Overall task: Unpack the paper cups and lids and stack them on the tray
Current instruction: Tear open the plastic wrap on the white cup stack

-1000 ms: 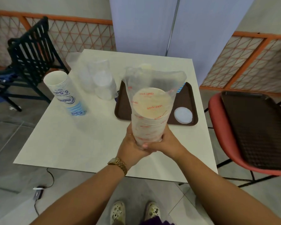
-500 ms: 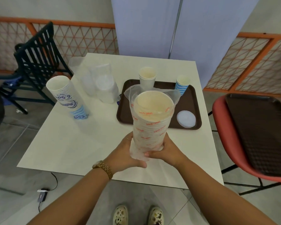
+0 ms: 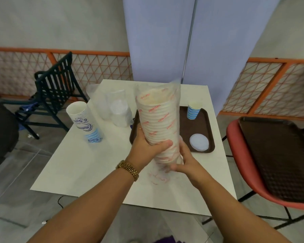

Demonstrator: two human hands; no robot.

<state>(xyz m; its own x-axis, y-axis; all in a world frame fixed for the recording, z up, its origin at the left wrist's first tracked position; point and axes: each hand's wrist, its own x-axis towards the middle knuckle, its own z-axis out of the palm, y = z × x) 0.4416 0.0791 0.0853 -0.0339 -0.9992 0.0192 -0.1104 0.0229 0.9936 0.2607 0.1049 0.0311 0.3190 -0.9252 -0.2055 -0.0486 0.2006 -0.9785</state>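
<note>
Black slatted chair (image 3: 54,88): far left, off the tabletop (image 3: 95,172), on the floor.

Sleeve of blue-print cups (image 3: 84,121): lying tilted on the tabletop's left part, mouth toward the camera; place unchanged from half a second ago.

Bagged lids (image 3: 118,111): clear plastic bag standing just right of that sleeve, beside the brown tray's left edge; unchanged.

Left hand (image 3: 147,142): gold watch at the wrist; grip clenched around the lower-middle of the red-print cup stack, thumb across its front. Half a second ago it held nearer the base.

Red-print cup stack (image 3: 158,123): held above the tabletop in front of the tray, inside a clear plastic sleeve (image 3: 175,95). Earlier the sleeve was bunched at the rim with the mouth exposed; now it runs up past the top of the stack, which is raised higher and hides the plain cup seen earlier on the tray.

Right hand (image 3: 186,163): grip closed at the stack's base, pinching the loose plastic there; lower than before.

Brown tray (image 3: 209,123): on the tabletop's right part, carrying one blue striped cup (image 3: 193,111) upright at the far corner and one white lid (image 3: 199,142) flat at the near corner.

Red chair (image 3: 253,181): far right, bearing a second dark tray (image 3: 279,155).
</note>
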